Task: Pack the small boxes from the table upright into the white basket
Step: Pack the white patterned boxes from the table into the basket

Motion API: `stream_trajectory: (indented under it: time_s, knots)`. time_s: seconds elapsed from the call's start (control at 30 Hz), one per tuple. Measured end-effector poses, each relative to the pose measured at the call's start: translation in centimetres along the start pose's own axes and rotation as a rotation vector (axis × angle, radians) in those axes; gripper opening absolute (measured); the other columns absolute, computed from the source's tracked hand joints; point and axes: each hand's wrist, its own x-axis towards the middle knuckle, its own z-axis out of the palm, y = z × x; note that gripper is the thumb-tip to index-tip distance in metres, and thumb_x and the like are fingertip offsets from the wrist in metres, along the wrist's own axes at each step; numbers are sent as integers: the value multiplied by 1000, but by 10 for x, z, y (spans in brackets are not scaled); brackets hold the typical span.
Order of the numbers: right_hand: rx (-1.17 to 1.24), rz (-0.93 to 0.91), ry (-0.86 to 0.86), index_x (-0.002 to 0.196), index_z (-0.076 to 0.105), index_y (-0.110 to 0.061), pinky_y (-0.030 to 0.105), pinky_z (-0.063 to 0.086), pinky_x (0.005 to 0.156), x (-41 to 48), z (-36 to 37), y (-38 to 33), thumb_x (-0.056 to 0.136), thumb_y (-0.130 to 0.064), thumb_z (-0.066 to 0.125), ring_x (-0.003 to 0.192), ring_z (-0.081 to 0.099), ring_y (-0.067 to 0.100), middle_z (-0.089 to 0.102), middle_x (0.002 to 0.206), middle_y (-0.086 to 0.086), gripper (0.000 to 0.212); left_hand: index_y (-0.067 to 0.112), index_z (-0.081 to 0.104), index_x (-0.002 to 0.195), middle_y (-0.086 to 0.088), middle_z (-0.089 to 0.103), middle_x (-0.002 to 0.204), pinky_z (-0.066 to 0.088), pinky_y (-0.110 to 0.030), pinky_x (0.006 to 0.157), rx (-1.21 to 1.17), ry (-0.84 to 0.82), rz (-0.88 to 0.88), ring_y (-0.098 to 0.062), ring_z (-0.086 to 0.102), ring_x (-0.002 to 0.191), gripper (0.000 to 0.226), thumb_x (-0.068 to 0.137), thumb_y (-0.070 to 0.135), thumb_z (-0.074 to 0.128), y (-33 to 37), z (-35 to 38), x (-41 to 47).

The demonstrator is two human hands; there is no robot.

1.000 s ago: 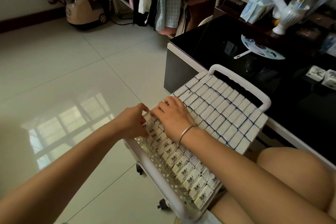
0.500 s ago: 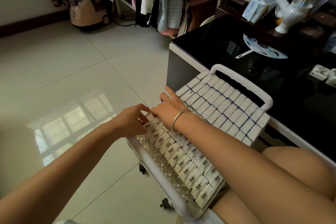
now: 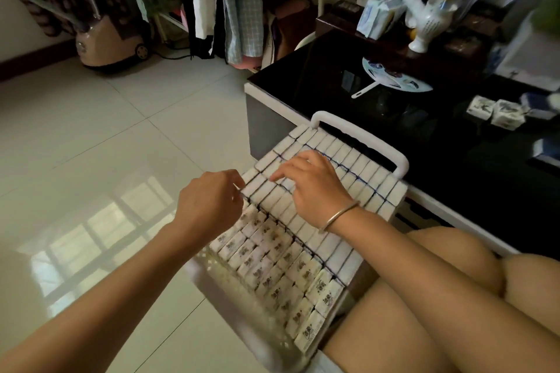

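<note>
- Boxes (image 3: 318,179) are packed tightly into the basket (image 3: 360,133), which fills the middle of the view against the near edge of the black table (image 3: 333,70); the far block stands with plain white ends up, the near block shows printed faces.
- Loose boxes (image 3: 497,109) are seen on the table, well apart from both hands, up and to the right of the basket.
- Right hand (image 3: 315,188) is laid palm-down on the far block, fingers spread and slightly curled, fingertips (image 3: 278,175) pressed on box tops near the basket's left side; nothing is seen to be gripped by it.
- Left hand (image 3: 212,203) is held at the basket's left rim, loosely curled, its fingertips at the edge row; whether a box is pinched there cannot be told, as the fingers are partly turned away.
- Rows are seen running diagonally from near-right to far-left, so each box's long axis lies across that line.
- Relation that matters: the loose boxes lie on the right-hand side, so the right hand is judged the nearer one for the next fetch, with a reach needed over the basket's far handle.
- A free slot is hard to make out; the basket appears nearly full, so the fit of any further box is judged to be tight.
</note>
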Motion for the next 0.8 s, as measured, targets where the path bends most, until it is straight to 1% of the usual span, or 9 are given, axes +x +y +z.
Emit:
stream_trajectory:
  time_s: [0.1,0.23,0.37,0.43,0.5,0.57,0.63,0.73,0.8]
  knots:
    - [54,159,63,111,66,-25,28,29,104,-22,-28,42,77,8,46,115,42,18,61,114,-7,52,29,68,103,11,72,97,55,-34,74,-189,-15,167,-15,66,89,19,90,20,56,61,14,18]
    - [62,386,217,109,67,-21,30,35,100,-61,-68,107,79,7,45,111,45,21,64,111,-2,46,29,69,98,11,73,93,56,-35,75,-363,-37,322,-12,67,84,15,90,22,59,161,44,45]
    - [34,606,295,115,63,-22,31,40,102,-113,-104,182,82,6,47,113,48,17,64,113,-4,46,30,69,96,5,74,92,55,-35,78,-412,-110,430,-18,68,89,19,86,20,55,257,77,67]
    - [25,699,350,117,61,-20,33,42,100,-140,-115,220,80,7,49,111,51,21,65,112,-2,47,31,69,98,5,74,98,54,-37,82,-406,-165,490,-20,68,95,24,84,19,54,300,91,78]
    - [-5,779,356,121,58,-19,35,42,97,-159,-125,256,79,5,51,109,51,25,64,115,0,49,30,68,106,4,71,107,54,-38,85,-366,-211,558,-23,66,100,29,85,17,52,340,106,93]
    - [-32,853,320,130,50,-21,35,40,100,-166,-133,287,82,1,52,116,47,25,57,125,2,53,25,65,115,0,64,116,52,-39,89,-318,-253,620,-24,62,105,32,88,16,50,372,119,114]
    - [-37,887,273,140,39,-25,35,35,105,-163,-142,320,84,-3,52,127,39,26,44,138,4,62,21,58,126,-3,57,125,49,-39,95,-234,-273,646,-25,56,114,37,90,15,50,407,135,146]
    - [-89,850,168,149,22,-33,37,27,112,-141,-149,355,87,-8,52,141,21,31,16,154,8,73,16,44,140,-7,44,140,43,-41,102,-57,-224,628,-27,43,129,51,89,14,50,440,153,190]
    - [-185,808,105,151,14,-35,41,21,116,-119,-153,378,87,-9,53,145,5,35,-5,159,8,79,12,33,145,-8,34,148,38,-41,106,64,-169,624,-28,35,136,61,88,14,53,458,162,220]
